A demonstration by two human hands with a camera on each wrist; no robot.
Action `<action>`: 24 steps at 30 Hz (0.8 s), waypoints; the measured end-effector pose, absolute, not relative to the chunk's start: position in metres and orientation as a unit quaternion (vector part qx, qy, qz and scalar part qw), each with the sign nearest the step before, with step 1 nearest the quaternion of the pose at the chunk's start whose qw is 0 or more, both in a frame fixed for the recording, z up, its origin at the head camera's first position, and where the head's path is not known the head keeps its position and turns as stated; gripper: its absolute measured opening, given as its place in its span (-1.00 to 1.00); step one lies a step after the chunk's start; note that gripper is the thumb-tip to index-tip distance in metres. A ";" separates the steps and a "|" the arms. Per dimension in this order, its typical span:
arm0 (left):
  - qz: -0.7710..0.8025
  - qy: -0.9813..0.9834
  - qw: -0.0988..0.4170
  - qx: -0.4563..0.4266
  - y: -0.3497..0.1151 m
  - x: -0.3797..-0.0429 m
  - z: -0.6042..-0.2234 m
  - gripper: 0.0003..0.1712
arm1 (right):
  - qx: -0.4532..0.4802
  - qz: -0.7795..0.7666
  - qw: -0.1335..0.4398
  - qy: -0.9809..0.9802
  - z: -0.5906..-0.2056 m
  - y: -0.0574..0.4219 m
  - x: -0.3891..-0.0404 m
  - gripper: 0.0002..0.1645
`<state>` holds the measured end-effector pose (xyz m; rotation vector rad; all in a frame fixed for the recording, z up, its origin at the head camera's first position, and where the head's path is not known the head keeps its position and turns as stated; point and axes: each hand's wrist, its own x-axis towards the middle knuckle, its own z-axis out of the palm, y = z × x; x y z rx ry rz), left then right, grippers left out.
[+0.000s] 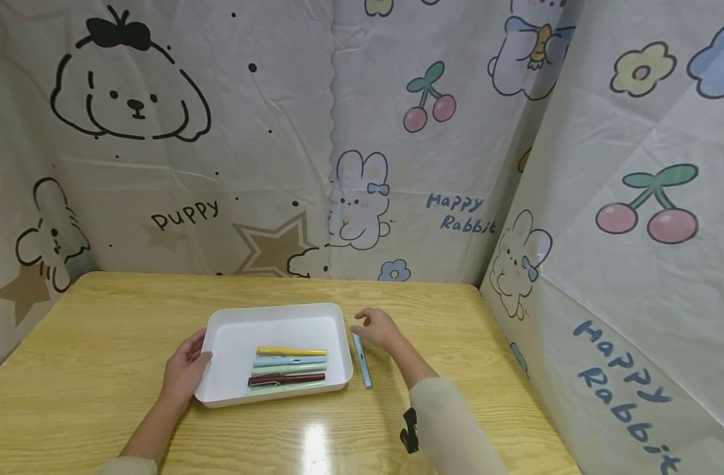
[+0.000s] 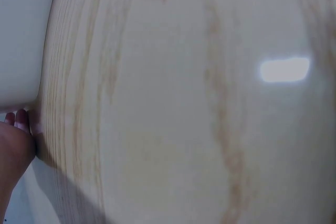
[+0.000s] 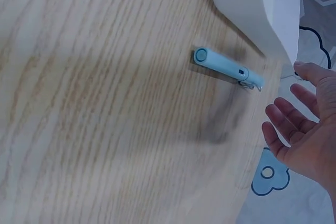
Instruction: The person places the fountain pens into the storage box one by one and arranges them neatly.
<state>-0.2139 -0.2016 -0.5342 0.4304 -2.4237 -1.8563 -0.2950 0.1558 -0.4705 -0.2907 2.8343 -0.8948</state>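
Note:
A white tray (image 1: 231, 330) lies on the table, with my left hand (image 1: 185, 369) holding its left side, thumb at the rim and fingers along the outer wall. In the left wrist view only part of that hand (image 2: 14, 148) shows, close below the tray's wall (image 2: 21, 40). Just right of the tray is a light blue pen (image 1: 364, 369) with a metal clip. My right hand (image 1: 378, 328) hovers over the pen's far end, fingers loosely bent. The right wrist view shows this hand (image 3: 310, 121) apart from the pen (image 3: 223, 65), holding nothing.
Inside the tray lie several pens side by side: a yellow pen (image 1: 291, 351), a light blue pen (image 1: 279, 361), a dark red pen (image 1: 287, 379) and pale green ones. A printed cloth (image 1: 267, 165) hangs behind the wooden table (image 1: 89, 356) and along its right side.

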 end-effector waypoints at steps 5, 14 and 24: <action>-0.601 -0.786 0.029 0.143 -0.202 -0.214 -0.537 -0.36 | -0.077 -0.308 0.081 0.945 -0.474 0.159 -0.289 -0.54; -0.599 -0.787 0.034 0.144 -0.201 -0.214 -0.538 -0.36 | -0.035 -0.324 0.088 0.941 -0.482 0.165 -0.285 -0.52; -0.594 -0.790 0.033 0.145 -0.201 -0.215 -0.536 -0.36 | -0.019 -0.331 0.091 0.939 -0.490 0.166 -0.283 -0.51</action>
